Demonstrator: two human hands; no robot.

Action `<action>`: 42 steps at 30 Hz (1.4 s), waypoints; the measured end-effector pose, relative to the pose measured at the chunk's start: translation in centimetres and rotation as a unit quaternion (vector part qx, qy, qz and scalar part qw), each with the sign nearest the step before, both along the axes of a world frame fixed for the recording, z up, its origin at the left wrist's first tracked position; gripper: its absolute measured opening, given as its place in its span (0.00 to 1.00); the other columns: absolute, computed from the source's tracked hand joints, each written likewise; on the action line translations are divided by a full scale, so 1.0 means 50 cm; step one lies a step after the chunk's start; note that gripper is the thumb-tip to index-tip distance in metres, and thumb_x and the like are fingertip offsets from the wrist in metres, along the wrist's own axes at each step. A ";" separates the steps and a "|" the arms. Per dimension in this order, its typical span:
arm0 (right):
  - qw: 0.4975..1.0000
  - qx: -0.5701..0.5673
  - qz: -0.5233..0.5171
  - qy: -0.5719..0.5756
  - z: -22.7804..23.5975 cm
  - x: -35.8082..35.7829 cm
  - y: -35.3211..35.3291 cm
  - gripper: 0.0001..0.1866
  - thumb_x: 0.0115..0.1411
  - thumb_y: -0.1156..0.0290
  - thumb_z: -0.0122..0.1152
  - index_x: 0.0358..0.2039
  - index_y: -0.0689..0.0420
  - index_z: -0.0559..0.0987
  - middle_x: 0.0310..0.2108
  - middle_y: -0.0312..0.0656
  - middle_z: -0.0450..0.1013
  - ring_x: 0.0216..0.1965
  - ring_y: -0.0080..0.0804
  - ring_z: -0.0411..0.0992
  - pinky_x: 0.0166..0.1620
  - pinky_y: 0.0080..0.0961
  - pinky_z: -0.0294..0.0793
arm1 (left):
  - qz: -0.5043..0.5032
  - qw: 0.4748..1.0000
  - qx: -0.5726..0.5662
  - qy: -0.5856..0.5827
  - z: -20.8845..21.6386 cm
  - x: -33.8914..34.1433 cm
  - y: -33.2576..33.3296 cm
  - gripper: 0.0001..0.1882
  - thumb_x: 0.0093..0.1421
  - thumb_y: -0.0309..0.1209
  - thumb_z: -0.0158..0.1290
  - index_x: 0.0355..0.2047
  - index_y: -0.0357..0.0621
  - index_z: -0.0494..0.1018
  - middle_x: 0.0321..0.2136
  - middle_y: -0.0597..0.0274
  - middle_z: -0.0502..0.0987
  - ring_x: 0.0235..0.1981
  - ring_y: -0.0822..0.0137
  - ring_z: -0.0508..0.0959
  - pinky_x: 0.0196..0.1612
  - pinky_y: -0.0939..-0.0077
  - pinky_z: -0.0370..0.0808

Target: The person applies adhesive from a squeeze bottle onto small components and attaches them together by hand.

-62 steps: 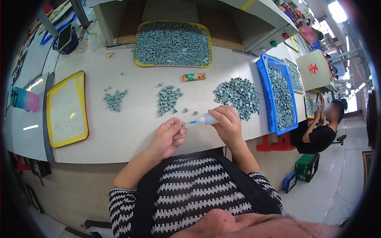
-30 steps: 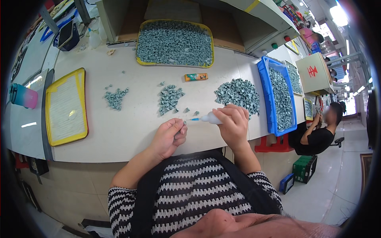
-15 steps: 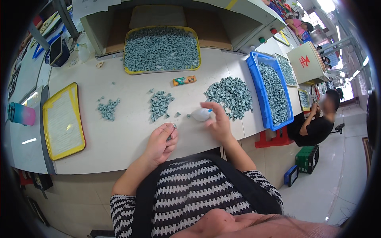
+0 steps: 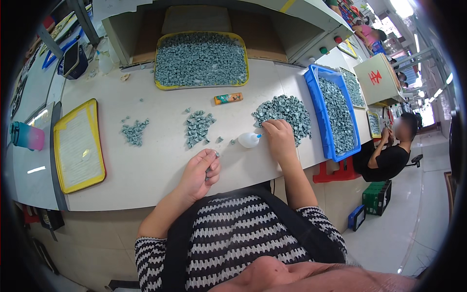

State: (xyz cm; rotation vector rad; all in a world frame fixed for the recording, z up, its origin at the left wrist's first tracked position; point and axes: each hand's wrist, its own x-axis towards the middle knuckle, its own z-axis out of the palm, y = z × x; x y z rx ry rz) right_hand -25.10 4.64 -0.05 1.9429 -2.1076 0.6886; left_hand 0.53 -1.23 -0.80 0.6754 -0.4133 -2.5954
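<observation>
My left hand [image 4: 200, 168] is closed near the front of the table, pinching a small grey-green piece [image 4: 217, 155] between thumb and forefinger; its other fingers are curled in. At the near left edge of a large pile of grey-green pieces [image 4: 296, 109], my right hand [image 4: 280, 138] reaches down with fingers together. Whatever its fingertips hold is hidden. A small white squeeze bottle with a blue tip [image 4: 249, 140] lies between my hands. Beyond my left hand is a smaller heap of pieces [image 4: 198, 127], and farther left a third heap [image 4: 134, 132].
A yellow-rimmed tray full of pieces [image 4: 202, 86] stands at the back, with an orange tube [image 4: 227, 99] before it. To the right is a blue bin of pieces [image 4: 313, 92]; to the left, a yellow-edged tray [image 4: 78, 151] and a bottle [image 4: 28, 136]. A co-worker [image 4: 391, 153] sits at right.
My right hand has left the squeeze bottle, which now lies on the table, and moved right and away to the large pile. My left hand has kept its pinch.
</observation>
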 end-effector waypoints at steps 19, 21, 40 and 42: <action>0.930 -0.147 0.270 -0.201 0.084 0.142 0.026 0.13 0.44 0.89 0.61 0.32 0.65 0.76 0.29 0.47 0.75 0.29 0.37 0.74 0.33 0.25 0.74 | -0.010 1.000 0.008 0.020 -0.004 0.004 -0.004 0.07 0.65 0.32 0.41 0.32 0.42 0.63 0.21 0.68 0.62 0.17 0.79 0.57 0.15 0.88 0.53; 0.928 -0.145 0.272 -0.209 0.079 0.153 0.015 0.13 0.43 0.88 0.62 0.32 0.64 0.76 0.29 0.46 0.74 0.28 0.37 0.74 0.32 0.25 0.74 | -0.011 1.000 0.013 0.021 0.001 0.003 -0.004 0.07 0.65 0.32 0.41 0.32 0.43 0.63 0.21 0.69 0.62 0.17 0.79 0.57 0.15 0.88 0.53; 0.932 -0.105 0.306 -0.163 0.021 0.176 -0.011 0.14 0.44 0.80 0.63 0.35 0.64 0.76 0.34 0.45 0.74 0.32 0.39 0.73 0.34 0.28 0.73 | -0.018 1.000 -0.012 0.017 0.011 0.005 0.001 0.09 0.64 0.34 0.43 0.29 0.45 0.62 0.20 0.70 0.62 0.16 0.81 0.57 0.15 0.90 0.52; 0.931 -0.109 0.307 -0.166 0.022 0.178 -0.013 0.13 0.44 0.81 0.63 0.34 0.64 0.76 0.34 0.46 0.74 0.32 0.39 0.73 0.34 0.28 0.73 | -0.016 1.000 -0.019 0.017 0.009 0.007 0.001 0.09 0.64 0.34 0.44 0.29 0.45 0.62 0.19 0.70 0.62 0.16 0.81 0.57 0.15 0.89 0.52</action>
